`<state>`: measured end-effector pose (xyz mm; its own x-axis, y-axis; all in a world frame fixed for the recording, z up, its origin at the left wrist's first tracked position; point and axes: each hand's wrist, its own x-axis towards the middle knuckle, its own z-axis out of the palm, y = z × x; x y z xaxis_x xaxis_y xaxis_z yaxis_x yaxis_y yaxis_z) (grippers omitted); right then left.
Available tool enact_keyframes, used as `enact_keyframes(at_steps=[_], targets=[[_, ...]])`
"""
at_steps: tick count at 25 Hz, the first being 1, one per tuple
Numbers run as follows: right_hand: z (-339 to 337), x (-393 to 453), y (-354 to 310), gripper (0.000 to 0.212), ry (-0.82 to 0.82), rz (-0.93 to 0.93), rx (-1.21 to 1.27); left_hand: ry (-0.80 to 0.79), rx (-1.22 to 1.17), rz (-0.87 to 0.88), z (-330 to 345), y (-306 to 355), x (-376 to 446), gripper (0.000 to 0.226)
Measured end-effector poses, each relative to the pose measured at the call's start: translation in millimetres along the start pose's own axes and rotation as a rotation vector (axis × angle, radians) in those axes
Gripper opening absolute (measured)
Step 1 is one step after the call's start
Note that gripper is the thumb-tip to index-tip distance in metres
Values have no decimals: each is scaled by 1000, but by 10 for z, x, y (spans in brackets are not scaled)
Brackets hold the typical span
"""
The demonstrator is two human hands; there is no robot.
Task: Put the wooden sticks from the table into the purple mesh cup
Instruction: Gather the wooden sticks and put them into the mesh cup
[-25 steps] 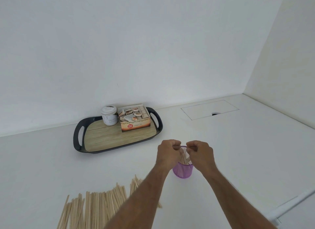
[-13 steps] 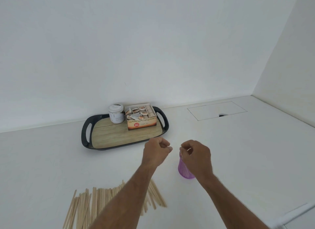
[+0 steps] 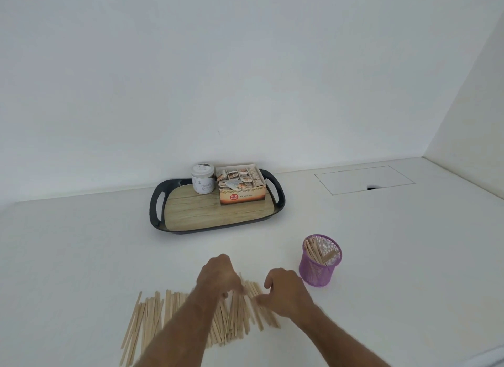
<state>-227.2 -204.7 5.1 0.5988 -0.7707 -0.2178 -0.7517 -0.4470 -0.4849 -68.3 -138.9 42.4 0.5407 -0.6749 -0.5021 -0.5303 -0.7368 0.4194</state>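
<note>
A spread of pale wooden sticks (image 3: 152, 317) lies flat on the white table near its front edge. The purple mesh cup (image 3: 320, 265) stands upright to the right of the pile, with several sticks leaning inside it. My left hand (image 3: 218, 275) hovers over the right end of the pile, fingers curled down toward the sticks. My right hand (image 3: 286, 291) is beside it, fingers spread over the same sticks. Neither hand visibly holds a stick. Both forearms cover part of the pile.
A black-rimmed tray (image 3: 161, 219) with a wood-look bottom sits at the back, carrying a white jar (image 3: 202, 178) and an open tea box (image 3: 241, 185). A cable hatch (image 3: 364, 179) is set into the table at the back right. Walls close the back and right.
Both hands left the cup's rim and came down and left to the stick pile. The cup, covered by the hands before, now shows fully with sticks in it.
</note>
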Motion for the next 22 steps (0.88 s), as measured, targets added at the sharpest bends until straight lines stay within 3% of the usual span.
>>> enact_keyframes(at_steps=[2,6,17,22], targets=[[82,-13,-35,56,-47,53,-18,-15,63,1,40,-23,-35,48],[148,-5,-98,39,-50,102,-30,5,79,31,158,-83,-63,49],[141,80,-12,19,-47,194,83,-18,-217,-34,181,-182,-34,21],[135,69,41,11,-52,164,127,-12,-240,-18,175,-202,-27,26]])
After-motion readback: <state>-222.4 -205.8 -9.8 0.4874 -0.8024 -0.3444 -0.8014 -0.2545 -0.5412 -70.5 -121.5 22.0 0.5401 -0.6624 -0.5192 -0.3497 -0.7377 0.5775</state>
